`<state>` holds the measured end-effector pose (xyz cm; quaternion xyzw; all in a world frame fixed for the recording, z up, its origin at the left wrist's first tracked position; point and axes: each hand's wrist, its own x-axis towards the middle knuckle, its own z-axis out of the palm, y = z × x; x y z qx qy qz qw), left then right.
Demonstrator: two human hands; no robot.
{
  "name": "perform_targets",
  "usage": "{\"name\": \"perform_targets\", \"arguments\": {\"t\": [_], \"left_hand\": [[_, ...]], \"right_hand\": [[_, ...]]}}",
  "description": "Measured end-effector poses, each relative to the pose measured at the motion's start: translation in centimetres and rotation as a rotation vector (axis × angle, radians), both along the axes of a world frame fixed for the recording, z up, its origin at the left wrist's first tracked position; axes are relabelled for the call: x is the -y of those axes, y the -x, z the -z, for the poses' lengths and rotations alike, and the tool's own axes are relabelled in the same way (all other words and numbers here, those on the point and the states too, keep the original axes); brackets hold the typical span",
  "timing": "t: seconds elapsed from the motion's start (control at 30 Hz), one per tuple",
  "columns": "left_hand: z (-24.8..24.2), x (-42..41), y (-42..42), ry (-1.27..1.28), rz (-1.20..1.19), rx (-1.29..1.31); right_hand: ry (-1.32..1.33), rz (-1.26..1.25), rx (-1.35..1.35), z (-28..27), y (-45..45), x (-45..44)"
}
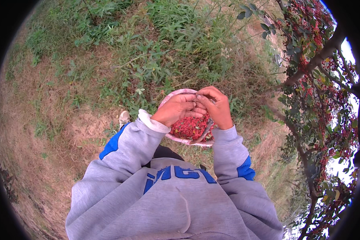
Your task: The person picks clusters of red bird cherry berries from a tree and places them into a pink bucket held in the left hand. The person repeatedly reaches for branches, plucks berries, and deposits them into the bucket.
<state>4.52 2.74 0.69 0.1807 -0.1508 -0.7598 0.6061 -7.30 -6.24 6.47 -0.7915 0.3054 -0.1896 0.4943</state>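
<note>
Both my hands meet above a pink-rimmed basket [184, 141] that is filled with small red berries [186, 129] and a few green and yellow leaves. My left hand [184, 108] has its palm turned inward and its fingers loosely curled. At its fingertips, my right hand [218, 105] brings thumb and index finger together. Anything pinched between the hands is too small or too hidden to make out. A brownish curved handle [204, 133] crosses the basket's right side, below my right hand. The hands cover the basket's upper right part.
On the right stands a tree with thick branches [313, 61] and clusters of red berries [303, 64]. Green weeds [156, 60] and dry grass [57, 99] cover the ground. My shoe [124, 117] shows left of the basket.
</note>
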Motion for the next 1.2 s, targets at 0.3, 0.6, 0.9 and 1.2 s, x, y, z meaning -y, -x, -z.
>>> {"name": "perform_targets", "arguments": {"t": [0.3, 0.6, 0.9, 1.2], "left_hand": [[-0.8, -0.4, 0.0, -0.04, -0.007, 0.247], [-1.3, -0.7, -1.1, -0.193, 0.018, 0.168], [0.9, -0.4, 0.0, -0.14, -0.232, -0.032], [0.4, 0.3, 0.8, -0.141, -0.363, 0.334]], "right_hand": [[0.289, -0.109, -0.066, 0.1, -0.3, -0.1], [-0.168, 0.253, 0.351, 1.1, 0.2, -0.4], [-0.141, 0.093, 0.193, 2.8, -0.2, -1.9], [0.118, 0.257, 0.14, 1.7, 0.8, -3.0]]}}
